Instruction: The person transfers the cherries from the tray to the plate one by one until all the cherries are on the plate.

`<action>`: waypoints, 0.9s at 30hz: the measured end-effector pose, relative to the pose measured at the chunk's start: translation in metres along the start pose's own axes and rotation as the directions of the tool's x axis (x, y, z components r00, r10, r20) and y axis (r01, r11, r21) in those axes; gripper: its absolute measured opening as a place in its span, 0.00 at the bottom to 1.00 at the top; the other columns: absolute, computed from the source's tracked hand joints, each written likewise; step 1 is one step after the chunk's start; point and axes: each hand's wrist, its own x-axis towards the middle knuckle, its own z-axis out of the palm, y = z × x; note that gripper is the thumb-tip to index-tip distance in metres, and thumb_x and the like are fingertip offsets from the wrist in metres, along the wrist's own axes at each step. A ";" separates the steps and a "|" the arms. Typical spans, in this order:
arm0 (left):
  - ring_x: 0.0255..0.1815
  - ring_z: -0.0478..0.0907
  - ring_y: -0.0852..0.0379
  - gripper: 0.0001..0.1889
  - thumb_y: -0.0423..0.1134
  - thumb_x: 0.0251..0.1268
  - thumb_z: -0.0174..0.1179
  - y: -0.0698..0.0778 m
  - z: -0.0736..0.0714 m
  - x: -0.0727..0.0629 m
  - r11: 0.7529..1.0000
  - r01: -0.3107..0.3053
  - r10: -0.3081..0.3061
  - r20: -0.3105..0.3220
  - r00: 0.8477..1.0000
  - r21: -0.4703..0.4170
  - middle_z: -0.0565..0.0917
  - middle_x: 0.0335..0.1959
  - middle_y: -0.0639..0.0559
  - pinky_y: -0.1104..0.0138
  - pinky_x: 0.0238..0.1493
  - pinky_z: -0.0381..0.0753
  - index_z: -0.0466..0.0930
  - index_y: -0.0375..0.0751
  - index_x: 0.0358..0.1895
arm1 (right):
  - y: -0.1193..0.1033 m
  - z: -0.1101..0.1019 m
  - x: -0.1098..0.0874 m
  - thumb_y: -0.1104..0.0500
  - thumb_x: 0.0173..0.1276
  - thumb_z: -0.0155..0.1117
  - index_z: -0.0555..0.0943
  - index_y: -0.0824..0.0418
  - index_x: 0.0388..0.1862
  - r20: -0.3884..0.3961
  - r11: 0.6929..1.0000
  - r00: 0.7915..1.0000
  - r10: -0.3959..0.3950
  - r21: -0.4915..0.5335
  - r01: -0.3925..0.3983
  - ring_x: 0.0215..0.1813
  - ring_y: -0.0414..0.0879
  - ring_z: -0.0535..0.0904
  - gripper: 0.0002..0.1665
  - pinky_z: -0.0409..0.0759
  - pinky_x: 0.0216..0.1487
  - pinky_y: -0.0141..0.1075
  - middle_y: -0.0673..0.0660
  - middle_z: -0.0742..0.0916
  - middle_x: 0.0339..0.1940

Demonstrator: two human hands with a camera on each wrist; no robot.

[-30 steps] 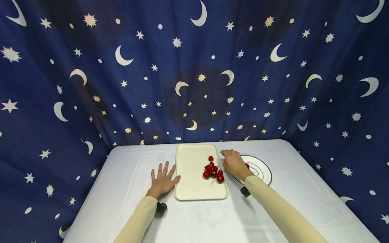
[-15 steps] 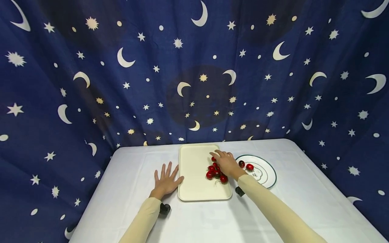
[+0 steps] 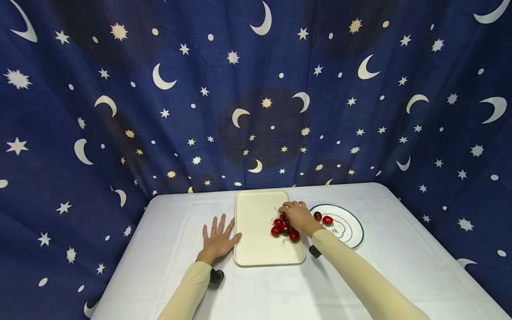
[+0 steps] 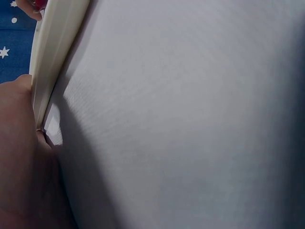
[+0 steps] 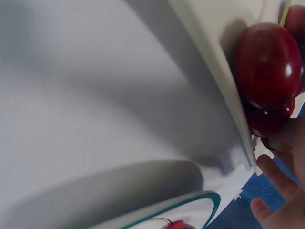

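A cream tray [image 3: 256, 249] holds a cluster of red and dark cherries [image 3: 276, 230] with thin stems along its right side. My right hand [image 3: 300, 218] reaches over the tray's right edge, fingers curled down at the far end of the cluster. It appears to pinch a cherry, mostly hidden by the fingers; a stem shows beside the fingertips. In the right wrist view large cherries [image 5: 267, 64] lie inside the tray rim, close to the thumb. My left hand [image 3: 218, 242] lies spread on the table, its thumb on the tray's left rim.
Right of the tray stands a white plate [image 3: 352, 229] with a green rim, partly behind my right wrist. A dark cherry [image 3: 318, 216] and a red cherry [image 3: 328, 220] lie on it. A blue curtain with moons and stars [image 3: 184, 115] hangs behind the white-covered table [image 3: 256, 293].
My right hand has moved left from the plate to the cherries on the tray, and its fingers have drawn together over the farthest one. The left hand stays by the tray.
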 end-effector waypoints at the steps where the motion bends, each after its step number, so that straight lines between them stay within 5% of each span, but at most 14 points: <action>1: 0.88 0.26 0.40 0.40 0.70 0.75 0.40 0.000 0.000 -0.001 1.000 -0.002 0.002 -0.002 1.000 0.000 0.36 0.88 0.49 0.35 0.81 0.22 0.48 0.61 0.84 | 0.001 0.000 0.000 0.66 0.74 0.61 0.84 0.57 0.61 -0.002 1.000 1.000 0.000 0.000 0.000 0.65 0.62 0.80 0.19 0.73 0.69 0.63 0.62 0.85 0.64; 17: 0.89 0.28 0.40 0.40 0.72 0.74 0.39 0.000 0.001 -0.001 1.000 -0.011 0.011 0.001 1.000 0.000 0.37 0.88 0.49 0.34 0.82 0.23 0.48 0.62 0.84 | 0.010 0.004 -0.002 0.67 0.68 0.68 0.85 0.56 0.46 -0.043 1.000 0.999 -0.008 -0.022 0.007 0.55 0.56 0.82 0.10 0.79 0.62 0.56 0.56 0.90 0.49; 27: 0.89 0.30 0.39 0.39 0.70 0.76 0.39 0.006 -0.008 -0.008 1.000 -0.005 0.004 -0.007 1.000 -0.013 0.39 0.88 0.47 0.34 0.82 0.24 0.49 0.59 0.84 | 0.014 -0.002 -0.005 0.63 0.71 0.67 0.84 0.59 0.53 -0.107 0.999 0.994 0.003 -0.032 -0.007 0.56 0.56 0.82 0.12 0.80 0.63 0.55 0.59 0.90 0.53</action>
